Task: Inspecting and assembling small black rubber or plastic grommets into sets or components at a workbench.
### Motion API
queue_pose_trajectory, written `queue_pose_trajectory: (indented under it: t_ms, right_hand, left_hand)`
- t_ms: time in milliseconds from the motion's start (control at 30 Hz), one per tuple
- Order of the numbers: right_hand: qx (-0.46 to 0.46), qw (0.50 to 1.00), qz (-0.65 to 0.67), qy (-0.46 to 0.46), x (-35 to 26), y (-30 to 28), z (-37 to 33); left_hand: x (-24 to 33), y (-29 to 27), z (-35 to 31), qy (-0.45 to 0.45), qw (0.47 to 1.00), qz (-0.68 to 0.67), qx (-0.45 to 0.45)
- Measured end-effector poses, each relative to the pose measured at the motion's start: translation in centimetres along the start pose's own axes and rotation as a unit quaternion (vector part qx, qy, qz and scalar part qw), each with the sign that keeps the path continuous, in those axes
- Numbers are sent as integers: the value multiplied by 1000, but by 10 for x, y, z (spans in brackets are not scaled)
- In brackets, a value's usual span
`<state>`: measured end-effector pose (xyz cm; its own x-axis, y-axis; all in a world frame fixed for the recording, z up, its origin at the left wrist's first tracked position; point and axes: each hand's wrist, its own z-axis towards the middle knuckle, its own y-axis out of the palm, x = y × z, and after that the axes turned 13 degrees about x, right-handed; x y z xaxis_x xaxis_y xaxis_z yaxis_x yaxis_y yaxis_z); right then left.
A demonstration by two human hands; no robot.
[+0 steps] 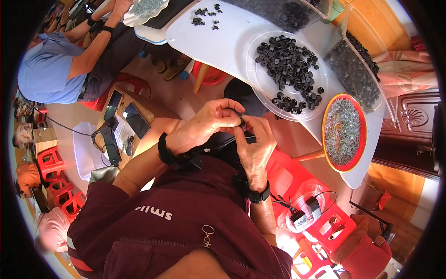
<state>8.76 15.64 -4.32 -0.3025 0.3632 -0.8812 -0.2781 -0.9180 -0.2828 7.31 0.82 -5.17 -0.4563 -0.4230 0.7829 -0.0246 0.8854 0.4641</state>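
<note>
Both of my hands meet in front of my chest, below the table's near edge. Between the fingertips of my left hand (204, 123) and my right hand (255, 142) is a small round black plastic part (241, 120), mostly covered by the fingers. Both hands are closed on it in a pinch. Beyond them on the white table (213, 39), a clear round tray (258, 83) holds a pile of similar black parts (285, 60). Right of the tray stands a red oval dish (341, 169) with a yellow rim, full of silver screws (343, 132).
Clear bins (346, 60) of black parts line the table's far right. Small black pieces (199, 21) lie at its far left. A co-worker in a blue shirt (53, 67) handles a white dish (153, 18). Phones (137, 120) lie left; chargers (299, 218) sit on a red stool (332, 225).
</note>
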Motion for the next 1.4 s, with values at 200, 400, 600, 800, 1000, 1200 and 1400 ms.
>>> queue_pose_trajectory:
  t_ms: [200,400,600,800,1000,1200,1400]
  right_hand:
    - [-20,999,-16,-23,-1,1,4]
    - [-14,1000,-11,-26,-1,1,6]
    - [-14,999,-8,-31,-6,2,8]
    - [-31,998,52,36,-10,3,10]
    - [-40,999,29,5,-7,0,10]
    - [-4,997,9,-74,-2,-3,11]
    - [-20,997,42,-54,1,-3,7]
  left_hand:
    - [0,-2,1,6,1000,-25,-4]
    - [3,2,1,30,999,-28,-21]
    - [2,-1,0,12,998,-57,-25]
    - [10,4,-7,1,999,-50,13]
    - [15,3,-9,-29,1000,0,12]
    - [13,-3,-12,-40,999,7,-8]
    - [10,-2,-15,-24,1000,-6,-2]
